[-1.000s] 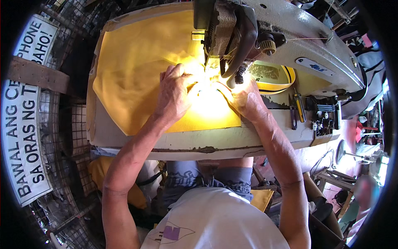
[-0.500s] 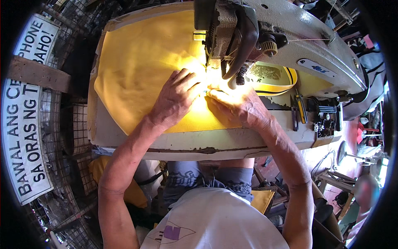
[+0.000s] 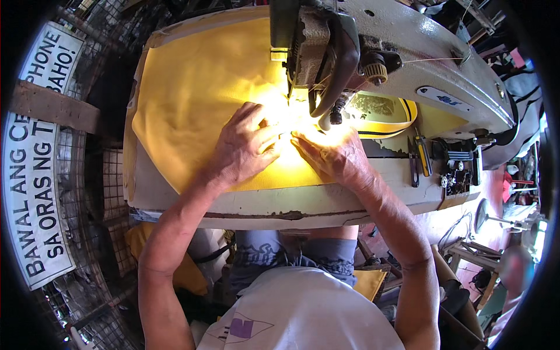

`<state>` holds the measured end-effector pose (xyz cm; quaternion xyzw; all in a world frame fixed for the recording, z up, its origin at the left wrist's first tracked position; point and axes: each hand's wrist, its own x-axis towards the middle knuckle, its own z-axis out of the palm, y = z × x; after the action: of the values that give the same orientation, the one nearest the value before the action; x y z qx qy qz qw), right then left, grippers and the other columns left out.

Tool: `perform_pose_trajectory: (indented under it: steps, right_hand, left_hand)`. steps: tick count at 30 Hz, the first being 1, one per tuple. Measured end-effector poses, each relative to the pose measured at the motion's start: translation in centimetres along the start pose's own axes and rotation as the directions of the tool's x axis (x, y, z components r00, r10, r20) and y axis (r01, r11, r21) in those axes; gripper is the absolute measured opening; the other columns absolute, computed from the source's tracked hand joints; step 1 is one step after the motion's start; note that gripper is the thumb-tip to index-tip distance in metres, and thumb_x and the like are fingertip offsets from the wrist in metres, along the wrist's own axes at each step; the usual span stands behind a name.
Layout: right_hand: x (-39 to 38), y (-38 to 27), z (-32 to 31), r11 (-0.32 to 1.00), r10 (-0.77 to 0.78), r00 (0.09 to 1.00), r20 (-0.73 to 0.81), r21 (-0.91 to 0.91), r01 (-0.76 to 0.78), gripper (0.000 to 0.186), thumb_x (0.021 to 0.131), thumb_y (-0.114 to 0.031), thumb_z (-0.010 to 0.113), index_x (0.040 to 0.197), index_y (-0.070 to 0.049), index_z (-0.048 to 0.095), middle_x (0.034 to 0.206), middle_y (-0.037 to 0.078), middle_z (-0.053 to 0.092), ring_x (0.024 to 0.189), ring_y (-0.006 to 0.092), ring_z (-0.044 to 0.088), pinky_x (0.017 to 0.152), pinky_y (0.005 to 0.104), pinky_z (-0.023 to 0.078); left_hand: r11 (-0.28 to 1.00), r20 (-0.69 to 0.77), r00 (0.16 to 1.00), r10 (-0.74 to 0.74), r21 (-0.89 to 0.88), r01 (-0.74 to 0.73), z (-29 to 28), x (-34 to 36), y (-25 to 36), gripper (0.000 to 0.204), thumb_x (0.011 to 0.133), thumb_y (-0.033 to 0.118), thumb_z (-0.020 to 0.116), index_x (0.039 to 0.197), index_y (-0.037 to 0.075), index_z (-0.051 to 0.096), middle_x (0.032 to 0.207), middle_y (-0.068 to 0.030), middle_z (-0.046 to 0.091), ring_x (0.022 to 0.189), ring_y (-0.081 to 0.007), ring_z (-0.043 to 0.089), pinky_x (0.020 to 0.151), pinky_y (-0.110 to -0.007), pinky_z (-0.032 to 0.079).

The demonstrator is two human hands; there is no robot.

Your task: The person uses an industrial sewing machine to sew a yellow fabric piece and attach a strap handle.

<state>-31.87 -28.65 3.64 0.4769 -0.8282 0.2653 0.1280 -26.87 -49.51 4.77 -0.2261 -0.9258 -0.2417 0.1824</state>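
A large piece of yellow fabric (image 3: 181, 111) lies under the head of a sewing machine (image 3: 402, 64). My left hand (image 3: 248, 146) rests on it left of the needle area, fingers curled and thumb pressed in, gripping the cloth. Opposite, my right hand (image 3: 338, 154) pinches the fabric just in front of the machine's presser area. Both sets of fingertips nearly meet under a bright lamp glare, which hides the needle and the exact seam. Behind my right hand, a yellow strap with a dark stripe (image 3: 385, 129) curves in a loop beneath the machine arm.
Right of the strap, a yellow-and-black screwdriver (image 3: 423, 156) and dark scissors-like snips (image 3: 413, 166) lie on the worn machine table (image 3: 262, 217). A bobbin winder (image 3: 455, 169) stands at its right end. Wire mesh and a wooden bar (image 3: 55, 108) are on the left.
Both hands have shifted slightly toward me, with the fabric's near edge coming a little closer. My left fingers have moved down somewhat; the grip looks the same.
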Motion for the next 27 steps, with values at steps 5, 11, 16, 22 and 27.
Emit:
perform_pose_trajectory:
  steps: [5,11,16,22,27]
  right_hand:
    - [0.0,0.0,0.1,0.999,-0.031,0.999,-0.037,-0.016,0.03,0.019,0.082,-0.016,0.074,0.098,-0.008,0.068,0.078,0.01,0.067,0.057,0.026,0.064,0.052,0.0347,0.052]
    - [0.2,0.1,0.4,1.0,-0.024,0.996,-0.083,0.017,0.026,0.019,0.081,-0.016,0.073,0.096,-0.005,0.069,0.082,0.011,0.067,0.067,0.0288,0.064,0.061,0.0386,0.052]
    - [0.2,0.3,0.6,0.999,-0.029,0.995,-0.093,-0.025,0.027,0.017,0.082,-0.019,0.072,0.093,-0.005,0.071,0.078,0.011,0.064,0.067,0.0303,0.061,0.063,0.0405,0.05]
    - [0.4,0.8,1.1,0.994,0.101,0.993,-0.058,-0.033,-0.103,0.019,0.083,-0.021,0.073,0.087,-0.003,0.068,0.075,0.012,0.062,0.067,0.0316,0.058,0.065,0.0433,0.047]
    - [0.6,0.9,1.3,0.969,0.217,0.972,-0.09,0.141,-0.203,0.027,0.079,-0.02,0.08,0.09,0.0,0.065,0.078,0.015,0.059,0.073,0.0321,0.055,0.068,0.0439,0.046]
  left_hand:
    - [0.997,0.172,0.985,0.005,-0.081,0.009,-0.8,0.4,-1.0,0.027,0.076,0.013,0.071,0.102,0.01,0.071,0.098,-0.0098,0.058,0.096,-0.0265,0.057,0.091,-0.041,0.048]
    - [0.997,0.049,0.999,0.011,-0.078,-0.007,0.1,-0.4,-1.3,0.028,0.077,0.012,0.071,0.104,0.009,0.069,0.109,-0.0124,0.057,0.105,-0.029,0.054,0.098,-0.039,0.045]
    - [0.993,0.042,0.999,-0.002,-0.12,0.007,0.4,-0.4,-1.2,0.029,0.078,0.009,0.068,0.107,0.006,0.067,0.116,-0.0139,0.057,0.11,-0.032,0.053,0.1,-0.039,0.045]
    - [0.983,0.026,0.998,-0.057,-0.173,0.061,0.1,-0.4,-1.2,0.027,0.079,-0.001,0.06,0.106,0.001,0.064,0.115,-0.0129,0.055,0.108,-0.0314,0.052,0.097,-0.039,0.045]
    - [0.995,0.052,0.998,0.04,-0.089,-0.035,0.0,-0.4,-1.8,0.038,0.075,-0.004,0.058,0.113,-0.001,0.06,0.122,-0.0145,0.054,0.111,-0.0319,0.05,0.101,-0.039,0.043]
